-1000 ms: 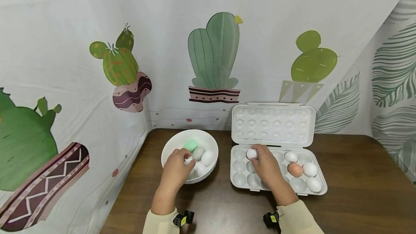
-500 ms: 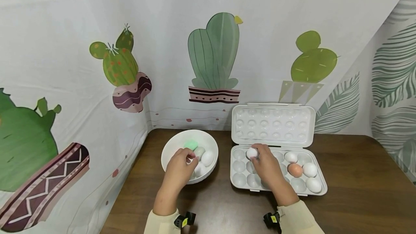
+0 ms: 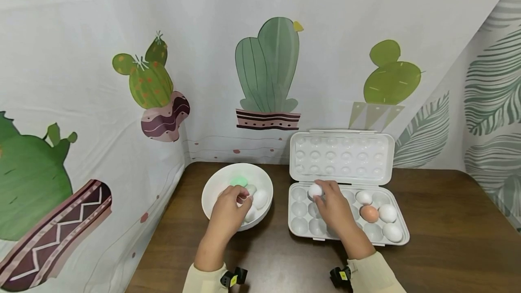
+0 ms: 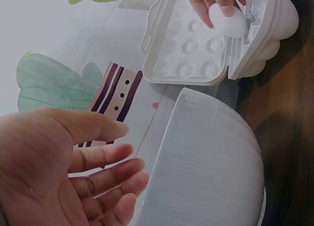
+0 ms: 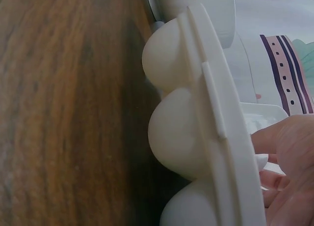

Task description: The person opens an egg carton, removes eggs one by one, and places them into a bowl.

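In the head view, my right hand (image 3: 334,207) pinches a white egg (image 3: 315,191) at a back-row hollow of the white egg tray (image 3: 291,232). Thumb and fingers wrap that white egg (image 4: 229,23) in the left wrist view too. Over the front left of a white bowl (image 3: 210,184) hovers my left hand (image 3: 226,214). Its fingers are loosely bent with nothing between them, as the left wrist view makes plain. Inside the bowl lie a mint-green egg (image 3: 239,181), a grey-green egg (image 3: 250,189) partly hidden by the fingers, and white eggs (image 3: 259,198).
The tray's dimpled lid (image 3: 342,157) stands raised at the back. On the tray's right side sit a brown egg (image 3: 369,214) and several white eggs (image 3: 388,213). Behind the brown wooden table (image 3: 281,266) hangs a cactus-print cloth (image 3: 211,80).
My left hand has shifted slightly right over the bowl, covering more of the grey-green egg. The right hand stays almost still with the white egg at the same hollow.
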`<state>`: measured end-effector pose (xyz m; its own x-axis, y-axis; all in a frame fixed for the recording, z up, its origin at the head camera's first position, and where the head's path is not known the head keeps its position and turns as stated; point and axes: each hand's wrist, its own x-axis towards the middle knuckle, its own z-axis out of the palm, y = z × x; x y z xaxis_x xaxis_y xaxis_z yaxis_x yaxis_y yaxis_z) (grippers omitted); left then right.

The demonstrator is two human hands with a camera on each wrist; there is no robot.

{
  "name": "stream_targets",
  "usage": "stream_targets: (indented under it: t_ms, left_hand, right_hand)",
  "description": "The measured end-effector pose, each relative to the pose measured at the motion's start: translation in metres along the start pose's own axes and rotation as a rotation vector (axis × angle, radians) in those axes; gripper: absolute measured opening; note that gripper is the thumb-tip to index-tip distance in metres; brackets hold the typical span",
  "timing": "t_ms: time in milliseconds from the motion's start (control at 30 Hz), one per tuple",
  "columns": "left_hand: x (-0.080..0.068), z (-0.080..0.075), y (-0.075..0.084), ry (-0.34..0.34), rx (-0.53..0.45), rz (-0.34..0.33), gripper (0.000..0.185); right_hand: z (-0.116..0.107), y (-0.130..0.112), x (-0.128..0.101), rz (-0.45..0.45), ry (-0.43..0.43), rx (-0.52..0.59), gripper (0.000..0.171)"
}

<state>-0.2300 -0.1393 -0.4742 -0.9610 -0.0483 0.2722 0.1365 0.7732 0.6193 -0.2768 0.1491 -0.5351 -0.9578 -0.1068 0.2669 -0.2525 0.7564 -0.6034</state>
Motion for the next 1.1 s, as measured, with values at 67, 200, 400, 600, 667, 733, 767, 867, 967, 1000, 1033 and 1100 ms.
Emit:
stream_targets:
  t_ms: [67, 200, 400, 600, 667, 733, 767, 867, 967, 1000, 1033, 1100]
  left_hand:
    - [0.000, 0.001, 0.002, 0.015, -0.004, 0.013, 0.007]
    - [-0.002, 0.002, 0.007, 0.029, -0.031, 0.043, 0.008]
    - [-0.003, 0.003, 0.014, 0.030, -0.058, 0.049, 0.012]
    - [-0.004, 0.007, 0.014, 0.028, -0.066, 0.064, 0.014]
    - [-0.004, 0.007, 0.014, 0.028, -0.076, 0.067, 0.014]
    - [-0.004, 0.008, 0.015, 0.026, -0.089, 0.067, 0.015]
    - [-0.004, 0.008, 0.015, 0.025, -0.090, 0.069, 0.015]
    - [-0.004, 0.009, 0.016, 0.019, -0.092, 0.073, 0.018]
    - [-0.004, 0.011, 0.017, 0.008, -0.090, 0.082, 0.021]
    - [-0.004, 0.011, 0.017, 0.003, -0.093, 0.086, 0.022]
    - [-0.004, 0.011, 0.018, 0.000, -0.092, 0.091, 0.023]
    - [-0.005, 0.012, 0.019, -0.007, -0.092, 0.103, 0.026]
  right_hand:
    - [-0.001, 0.000, 0.000, -0.006, 0.008, -0.001, 0.048]
    - [-0.002, -0.003, -0.001, -0.014, 0.015, 0.012, 0.047]
    - [-0.004, -0.005, -0.002, -0.025, 0.020, 0.018, 0.048]
    - [-0.006, -0.010, -0.003, -0.049, 0.038, 0.035, 0.048]
    - [-0.007, -0.011, -0.004, -0.059, 0.049, 0.041, 0.047]
    - [-0.008, -0.013, -0.004, -0.065, 0.059, 0.043, 0.047]
    - [-0.008, -0.014, -0.005, -0.068, 0.063, 0.044, 0.047]
    - [-0.009, -0.016, -0.006, -0.078, 0.070, 0.045, 0.046]
    - [-0.010, -0.019, -0.006, -0.095, 0.076, 0.049, 0.046]
    - [-0.010, -0.019, -0.007, -0.101, 0.079, 0.050, 0.046]
    - [-0.010, -0.020, -0.007, -0.108, 0.083, 0.052, 0.047]
    - [-0.011, -0.021, -0.007, -0.120, 0.091, 0.056, 0.047]
